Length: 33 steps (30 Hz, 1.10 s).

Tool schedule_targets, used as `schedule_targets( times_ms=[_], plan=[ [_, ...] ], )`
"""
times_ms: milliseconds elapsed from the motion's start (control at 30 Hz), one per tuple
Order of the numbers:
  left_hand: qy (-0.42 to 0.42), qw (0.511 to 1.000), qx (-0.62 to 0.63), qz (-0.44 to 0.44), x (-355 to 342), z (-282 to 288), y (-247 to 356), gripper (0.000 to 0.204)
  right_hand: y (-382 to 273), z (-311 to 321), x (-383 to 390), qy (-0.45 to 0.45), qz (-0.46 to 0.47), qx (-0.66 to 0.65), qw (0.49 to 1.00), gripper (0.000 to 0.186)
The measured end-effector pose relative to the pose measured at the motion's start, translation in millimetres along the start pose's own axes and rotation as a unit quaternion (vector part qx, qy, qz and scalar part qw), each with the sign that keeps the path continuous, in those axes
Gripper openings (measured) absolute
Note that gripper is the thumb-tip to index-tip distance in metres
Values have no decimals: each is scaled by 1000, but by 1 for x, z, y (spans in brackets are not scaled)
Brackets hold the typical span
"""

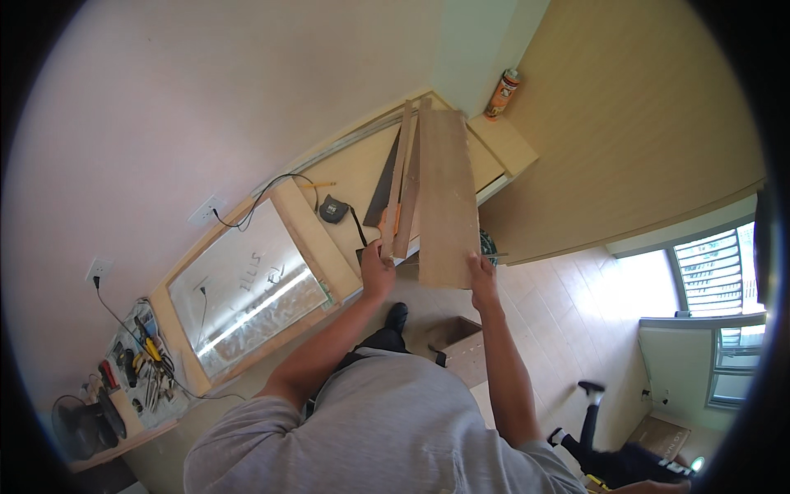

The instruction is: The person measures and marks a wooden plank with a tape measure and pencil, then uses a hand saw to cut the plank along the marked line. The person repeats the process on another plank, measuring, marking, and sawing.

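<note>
A wide, flat wooden board (pixel 447 198) stretches away from me over the bench. My right hand (pixel 484 280) is closed round its near right corner, thumb on top. Narrow wooden strips (pixel 401 177) lie along the board's left side, their far ends close together. The near end of the leftmost strip is in my closed left hand (pixel 378 272). Partly under the strips is a handsaw (pixel 383 191) with a dark blade and orange handle. Left of the saw, a black tape measure (pixel 332 209) and a yellow pencil (pixel 319 184) rest on the light wood surface.
A mirror-like panel (pixel 247 288) lies in the bench at left, beside tools (pixel 144 362) and a small fan (pixel 76 426). A black cable (pixel 263 193) runs from a wall socket. An orange tube (pixel 503 92) stands far right. A wooden box (pixel 461 346) and another person (pixel 609 453) are at right.
</note>
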<state>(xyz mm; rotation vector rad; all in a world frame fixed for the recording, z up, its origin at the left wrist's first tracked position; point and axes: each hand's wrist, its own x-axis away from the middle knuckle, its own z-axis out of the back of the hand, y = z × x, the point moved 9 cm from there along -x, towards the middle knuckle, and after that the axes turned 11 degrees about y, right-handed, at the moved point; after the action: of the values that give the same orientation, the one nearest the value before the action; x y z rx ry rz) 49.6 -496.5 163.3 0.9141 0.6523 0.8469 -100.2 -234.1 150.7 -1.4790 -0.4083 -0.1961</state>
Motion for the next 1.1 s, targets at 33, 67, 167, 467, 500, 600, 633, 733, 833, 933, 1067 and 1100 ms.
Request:
schedule_targets(
  times_ms=[33, 67, 167, 467, 500, 600, 633, 733, 833, 933, 1067, 1100],
  plan=[
    [-5, 1000, 18, 9, -1, -5, 0, 46, -7, 11, 16, -6, 17, -7, 1000, 43],
    [-8, 1000, 2, 0, -3, -10, 3, 46, -6, 27, 32, 14, -1, -8, 1000, 42],
    [-26, 1000, 0, 9, -10, -31, 6, 49, -3, 77, 81, 40, -24, 46, 998, 41],
    [30, 981, -94, -169, -32, -44, 53, 57, 31, 124, 147, 100, -31, 5, 995, 43],
    [7, 982, -88, -169, -28, -41, 53, 58, 33, 123, 148, 92, -27, -7, 995, 43],
    [-54, 975, -63, -207, -4, -33, 61, 55, 38, 122, 146, 92, -24, -28, 995, 43],
    [-75, 970, -54, -225, 6, -32, 65, 54, 39, 122, 146, 94, -24, -34, 995, 43],
    [-270, 961, 46, -48, 41, -55, 45, 45, 38, 121, 145, 94, -16, 2, 995, 43],
    [-371, 887, 185, 204, 85, -78, 28, 47, 42, 116, 147, 94, -39, -52, 993, 43],
    [-355, 868, 250, 243, 103, -95, 37, 53, 44, 106, 149, 69, -59, -101, 991, 43],
    [-259, 910, 272, 173, 76, -111, 62, 53, 41, 102, 154, 59, -72, -96, 991, 42],
    [-244, 918, 241, 199, 66, -116, 61, 52, 37, 101, 156, 55, -60, -97, 992, 41]
  ],
)
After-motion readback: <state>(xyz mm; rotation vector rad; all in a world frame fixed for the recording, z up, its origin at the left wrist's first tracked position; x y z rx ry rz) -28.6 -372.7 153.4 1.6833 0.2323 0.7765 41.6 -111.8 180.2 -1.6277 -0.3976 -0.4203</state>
